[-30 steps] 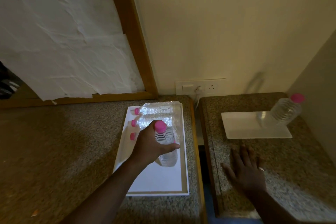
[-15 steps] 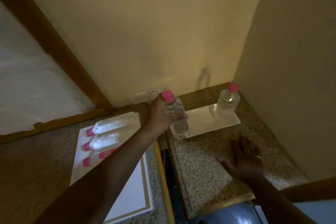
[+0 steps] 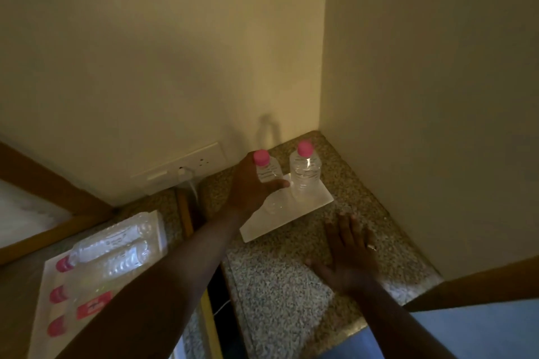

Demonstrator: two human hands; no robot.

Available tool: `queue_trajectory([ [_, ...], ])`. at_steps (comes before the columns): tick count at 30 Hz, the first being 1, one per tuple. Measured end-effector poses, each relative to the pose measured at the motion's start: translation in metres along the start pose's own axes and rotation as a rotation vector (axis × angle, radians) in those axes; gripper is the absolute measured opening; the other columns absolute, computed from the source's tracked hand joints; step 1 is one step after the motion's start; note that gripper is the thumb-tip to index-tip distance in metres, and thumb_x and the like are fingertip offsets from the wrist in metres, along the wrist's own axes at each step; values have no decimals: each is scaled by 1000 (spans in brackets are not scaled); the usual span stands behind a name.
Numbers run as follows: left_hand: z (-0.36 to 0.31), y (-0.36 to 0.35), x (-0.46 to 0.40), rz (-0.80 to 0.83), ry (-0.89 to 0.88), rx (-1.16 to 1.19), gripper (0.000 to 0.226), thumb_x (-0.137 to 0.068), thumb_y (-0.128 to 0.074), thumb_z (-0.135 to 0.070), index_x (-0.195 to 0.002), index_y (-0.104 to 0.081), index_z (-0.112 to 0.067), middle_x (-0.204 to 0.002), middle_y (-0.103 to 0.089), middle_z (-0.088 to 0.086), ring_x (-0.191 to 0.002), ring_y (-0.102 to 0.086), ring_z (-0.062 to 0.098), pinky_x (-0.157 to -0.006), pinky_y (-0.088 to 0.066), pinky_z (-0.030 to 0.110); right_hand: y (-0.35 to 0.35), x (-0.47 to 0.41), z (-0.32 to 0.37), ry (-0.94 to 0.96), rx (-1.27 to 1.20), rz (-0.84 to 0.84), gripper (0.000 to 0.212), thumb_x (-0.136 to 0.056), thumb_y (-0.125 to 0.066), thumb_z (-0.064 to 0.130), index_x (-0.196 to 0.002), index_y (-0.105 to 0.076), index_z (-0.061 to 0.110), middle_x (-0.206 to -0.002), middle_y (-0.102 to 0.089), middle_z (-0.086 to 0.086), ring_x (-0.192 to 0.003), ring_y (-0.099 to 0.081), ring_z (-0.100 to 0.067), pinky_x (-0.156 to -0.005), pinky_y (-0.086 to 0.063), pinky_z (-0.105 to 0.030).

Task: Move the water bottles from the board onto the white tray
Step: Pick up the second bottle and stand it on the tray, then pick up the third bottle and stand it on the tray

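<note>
The left hand (image 3: 250, 186), fingers wrapped around a bottle (image 3: 267, 175), has carried it from the board (image 3: 43, 285) to the white tray (image 3: 315, 198) beside the standing bottle (image 3: 304, 175); right hand (image 3: 347, 253) lies flat on the surface; three remain

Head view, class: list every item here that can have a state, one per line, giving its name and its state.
Held bottle: upright, capped, gripped by the left hand, over the white tray.
Standing bottle: upright, capped, on the tray.
Bottles on the board: three pink caps visible, lying down.
Right hand: flat, empty, on the counter.
Wall socket: a plug is in it.
</note>
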State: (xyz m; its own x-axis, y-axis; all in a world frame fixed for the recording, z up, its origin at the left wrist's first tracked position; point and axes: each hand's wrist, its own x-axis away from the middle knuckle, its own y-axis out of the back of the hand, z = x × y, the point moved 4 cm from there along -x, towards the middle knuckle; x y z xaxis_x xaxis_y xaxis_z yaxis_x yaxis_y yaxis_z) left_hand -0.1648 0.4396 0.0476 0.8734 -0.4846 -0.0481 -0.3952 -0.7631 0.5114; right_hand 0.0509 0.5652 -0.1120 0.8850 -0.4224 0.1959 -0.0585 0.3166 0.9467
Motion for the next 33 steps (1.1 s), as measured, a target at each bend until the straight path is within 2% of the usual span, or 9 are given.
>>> queue_trajectory([
  [2, 5, -4, -1, 5, 22, 0, 62, -51, -96, -31, -96, -53, -41, -94, -61, -18, -82, -59, -15, -64, -44, 2, 0, 0, 0, -1, 4, 2, 107, -75, -13, 98, -158, 1, 31, -164, 22, -7, -145, 35, -26, -117, 20, -59],
  [5, 10, -7, 1, -10, 6, -14, 61, -50, -96, -31, -91, -53, -43, -91, -62, -17, -81, -59, -16, -64, -46, 5, 0, 0, 0, -2, 8, -10, 107, -76, -14, 97, -158, -2, 30, -164, 19, -8, -147, 33, -27, -118, 17, -60],
  [9, 8, -9, 3, -27, -26, -18, 67, -49, -96, -36, -103, -55, -31, -99, -64, -5, -93, -62, 12, -79, -52, 31, 1, 1, 1, -2, 18, -10, 106, -77, -15, 97, -158, -2, 30, -165, 18, -9, -147, 31, -27, -118, 16, -60],
  [13, 5, -10, 4, -43, -27, 4, 67, -49, -96, -35, -103, -56, -30, -101, -66, -1, -95, -63, 18, -83, -55, 42, 4, 2, 2, -6, 5, -17, 107, -77, -16, 97, -159, -4, 30, -165, 17, -8, -148, 30, -27, -118, 17, -59],
  [18, 6, -13, 5, -27, 0, -7, 78, -49, -96, -36, -114, -57, -19, -111, -63, 4, -103, -60, 21, -89, -52, 45, 5, 2, 2, -5, 1, -15, 106, -77, -16, 97, -158, -5, 31, -165, 16, -8, -148, 30, -28, -118, 16, -60],
  [23, 7, -11, 8, -4, -32, -31, 90, -47, -96, -42, -122, -52, -19, -121, -57, 6, -112, -54, 22, -94, -49, 45, 4, 2, 1, -12, -7, -18, 107, -76, -17, 98, -158, -5, 31, -165, 15, -7, -149, 28, -27, -119, 15, -59],
  [27, 22, -1, 20, 90, 25, -138, 123, -47, -91, -56, -148, -27, -26, -153, -36, 3, -137, -34, 18, -106, -32, 31, 4, 1, -1, -14, 17, 1, 107, -75, -14, 98, -158, -2, 32, -165, 16, -7, -148, 29, -27, -118, 17, -59],
  [30, 36, 23, 36, 140, 47, -318, 133, -48, -83, -69, -153, -13, -27, -162, -21, 3, -147, -20, 22, -117, -24, 42, 5, 2, -1, -18, 30, 8, 108, -74, -13, 99, -158, -1, 32, -164, 18, -7, -148, 29, -27, -118, 19, -58],
  [33, 48, 59, 57, 116, -33, -598, 135, -49, -77, -76, -153, -12, -21, -161, -23, 9, -147, -19, 28, -117, -24, 52, 6, 3, 1, -21, 50, 29, 109, -74, -10, 99, -158, 0, 32, -163, 21, -7, -147, 31, -27, -117, 20, -57],
])
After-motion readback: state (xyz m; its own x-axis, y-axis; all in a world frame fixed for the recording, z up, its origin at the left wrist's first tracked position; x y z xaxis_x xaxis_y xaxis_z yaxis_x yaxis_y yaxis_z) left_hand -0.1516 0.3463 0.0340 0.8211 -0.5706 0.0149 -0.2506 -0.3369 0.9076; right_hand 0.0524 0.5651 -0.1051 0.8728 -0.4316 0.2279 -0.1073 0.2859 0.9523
